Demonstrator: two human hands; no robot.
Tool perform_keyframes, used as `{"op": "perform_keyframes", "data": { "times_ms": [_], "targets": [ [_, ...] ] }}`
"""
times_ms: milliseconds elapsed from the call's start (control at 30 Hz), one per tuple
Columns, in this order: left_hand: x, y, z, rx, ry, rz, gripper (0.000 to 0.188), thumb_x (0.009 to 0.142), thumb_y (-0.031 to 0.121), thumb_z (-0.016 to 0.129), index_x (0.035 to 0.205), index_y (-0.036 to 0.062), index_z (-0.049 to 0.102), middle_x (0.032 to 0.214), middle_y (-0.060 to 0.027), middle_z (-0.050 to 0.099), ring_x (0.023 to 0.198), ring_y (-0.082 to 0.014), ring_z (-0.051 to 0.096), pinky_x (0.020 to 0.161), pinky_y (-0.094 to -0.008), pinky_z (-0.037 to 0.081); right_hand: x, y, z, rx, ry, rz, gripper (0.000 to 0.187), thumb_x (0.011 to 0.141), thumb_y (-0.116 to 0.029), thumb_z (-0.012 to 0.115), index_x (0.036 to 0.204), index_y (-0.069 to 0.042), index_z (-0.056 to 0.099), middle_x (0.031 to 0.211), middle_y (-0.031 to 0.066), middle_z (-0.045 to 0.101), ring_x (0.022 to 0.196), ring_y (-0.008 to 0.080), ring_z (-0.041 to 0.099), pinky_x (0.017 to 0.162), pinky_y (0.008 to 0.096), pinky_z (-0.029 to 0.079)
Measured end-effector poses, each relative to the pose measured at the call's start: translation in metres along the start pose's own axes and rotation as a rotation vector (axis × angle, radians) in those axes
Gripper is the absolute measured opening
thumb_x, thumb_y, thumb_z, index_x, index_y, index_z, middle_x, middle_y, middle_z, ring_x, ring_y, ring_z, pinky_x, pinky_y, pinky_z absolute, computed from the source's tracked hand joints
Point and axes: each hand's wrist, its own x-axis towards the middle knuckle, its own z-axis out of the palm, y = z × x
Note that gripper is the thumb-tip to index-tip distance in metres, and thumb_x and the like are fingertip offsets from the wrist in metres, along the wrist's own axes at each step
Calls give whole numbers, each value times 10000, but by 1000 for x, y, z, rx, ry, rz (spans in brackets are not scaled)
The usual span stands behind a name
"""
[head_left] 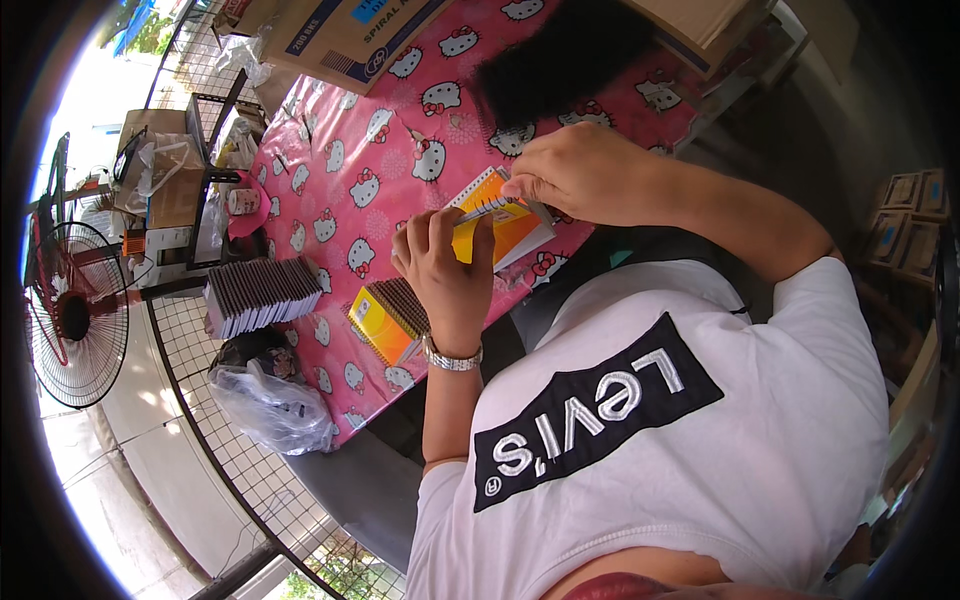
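A small notebook (520, 238) with a yellow and orange cover lies tilted on the pink table, a row of punched holes and a spiral coil along its upper edge. My left hand (447, 262), wearing a silver watch, grips the left end of that bound edge between thumb and fingers. At the other end, my right hand (578, 175) is closed in a pinch on the coil; its fingertips partly hide what they hold. Just left of my left wrist sits a stack of yellow spiral notebooks (385, 325), coils facing up.
A long row of dark-spined notebooks (265, 297) stands at the table's left edge, above a clear plastic bag (272, 405). A black heap (560, 65) lies at the far side, near a cardboard box (345, 45). A fan (75, 315) stands left.
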Motion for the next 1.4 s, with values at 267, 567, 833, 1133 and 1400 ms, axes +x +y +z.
{"op": "perform_keyframes", "data": {
  "times_ms": [267, 567, 833, 1133, 1400],
  "targets": [
    [2, 3, -1, 23, -4, -13, 288, 834, 265, 744, 1036, 95, 630, 1014, -92, 607, 1023, -334, 530, 896, -465, 379, 0, 0, 10, 169, 206, -153, 116, 834, -89, 710, 912, -22, 655, 876, 118, 606, 798, 286, 653, 701, 377, 525],
    [1, 2, -2, 19, -13, -11, 287, 835, 270, 743, 1032, 93, 633, 1015, -93, 609, 1022, -334, 534, 895, -463, 379, 7, 3, 17, 31, 281, -314, 215, 778, -89, 739, 957, -52, 625, 956, 82, 578, 876, 282, 618, 777, 388, 500],
    [1, 3, -1, 15, -5, -17, 285, 822, 248, 748, 1037, 100, 632, 1017, -94, 607, 1031, -336, 534, 900, -465, 378, 8, -9, 30, -251, 512, -389, 314, 702, -252, 812, 885, -117, 595, 924, 37, 559, 903, 218, 562, 841, 375, 406],
    [-3, 1, -2, -12, -7, -2, 272, 816, 207, 742, 1039, 99, 629, 1036, -92, 608, 1038, -331, 531, 904, -460, 378, 7, -9, 37, -244, 549, -419, 245, 770, -299, 771, 820, -112, 621, 855, 20, 569, 877, 203, 568, 816, 371, 420],
    [-4, 1, -5, -40, 41, 63, 251, 796, 178, 767, 993, 71, 652, 992, -101, 634, 981, -321, 554, 895, -440, 408, 13, 110, 28, 372, 106, 265, 429, 863, -443, 715, 907, -19, 664, 1001, 170, 641, 1018, 294, 622, 858, 426, 506]
  ]
}}
